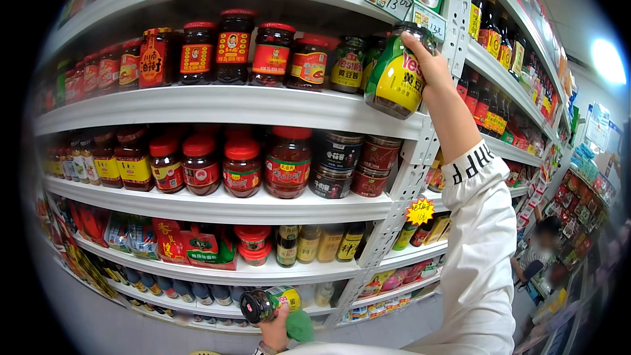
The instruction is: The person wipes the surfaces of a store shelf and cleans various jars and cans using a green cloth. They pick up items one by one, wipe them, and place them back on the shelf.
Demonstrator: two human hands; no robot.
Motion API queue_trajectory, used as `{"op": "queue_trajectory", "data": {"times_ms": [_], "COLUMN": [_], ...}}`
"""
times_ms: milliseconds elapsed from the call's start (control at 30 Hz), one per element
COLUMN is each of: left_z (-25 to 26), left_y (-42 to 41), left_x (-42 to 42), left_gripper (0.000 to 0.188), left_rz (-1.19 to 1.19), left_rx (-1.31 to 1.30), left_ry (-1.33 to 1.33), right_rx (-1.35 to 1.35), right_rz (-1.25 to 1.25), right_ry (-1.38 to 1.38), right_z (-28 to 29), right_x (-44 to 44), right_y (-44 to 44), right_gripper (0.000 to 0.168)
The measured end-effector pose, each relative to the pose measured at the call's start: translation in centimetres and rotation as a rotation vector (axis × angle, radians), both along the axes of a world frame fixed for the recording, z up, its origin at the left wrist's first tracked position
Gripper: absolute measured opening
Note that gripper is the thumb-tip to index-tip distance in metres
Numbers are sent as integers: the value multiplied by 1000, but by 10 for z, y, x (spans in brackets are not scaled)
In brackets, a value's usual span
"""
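My right hand (434,69) grips a large soybean paste jar (397,79) with a green and yellow label, slightly tilted, at the right end of the upper shelf (236,103). Whether its base touches the shelf I cannot tell. Similar green-labelled jars (347,64) stand just left of it. Low in the picture, my left hand (275,328) holds another jar (271,303), dark-lidded with a yellow label, lying on its side. A green cloth (299,326) shows beside that hand; the hand hides part of it.
Red-lidded chili sauce jars (273,54) line the upper shelf. Below stand more red-lidded jars (241,167) and stacked tins (337,153). A perforated white upright (411,162) divides the shelving. Price cards (387,0) hang above my right hand. A person (542,241) is far right.
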State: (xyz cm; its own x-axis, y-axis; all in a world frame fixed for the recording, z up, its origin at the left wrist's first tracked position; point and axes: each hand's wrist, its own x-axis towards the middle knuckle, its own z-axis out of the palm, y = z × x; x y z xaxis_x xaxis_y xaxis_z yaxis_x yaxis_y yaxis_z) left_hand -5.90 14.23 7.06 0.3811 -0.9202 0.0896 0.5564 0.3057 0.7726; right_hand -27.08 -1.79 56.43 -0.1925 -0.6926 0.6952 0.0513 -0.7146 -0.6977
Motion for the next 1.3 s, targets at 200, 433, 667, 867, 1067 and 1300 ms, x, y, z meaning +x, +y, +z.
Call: {"op": "queue_trajectory", "data": {"times_ms": [200,433,667,867,1067,1300], "left_z": [6,-6,-18,-17,-14,-17], "left_y": [-3,-10,-11,-15,-14,-18], "left_x": [-14,-26,-26,-33,-30,-29], "left_gripper": [39,36,43,43,38,31], "left_rz": [5,49,30,52,23,2], "left_rx": [34,17,104,85,153,180], "left_ry": [-65,-7,-112,-153,-213,-280], "right_rx": [-53,-171,-57,-83,-133,-325], "right_rz": [-99,-502,-725,-788,-697,-924], "right_ry": [113,229,287,367,381,749], "right_z": [11,7,4,2,-5,-40], "right_x": [-12,-28,-22,-35,-32,-30], "right_y": [-24,-56,-72,-92,-84,-71], "right_gripper": [60,71,88,92,109,112]}}
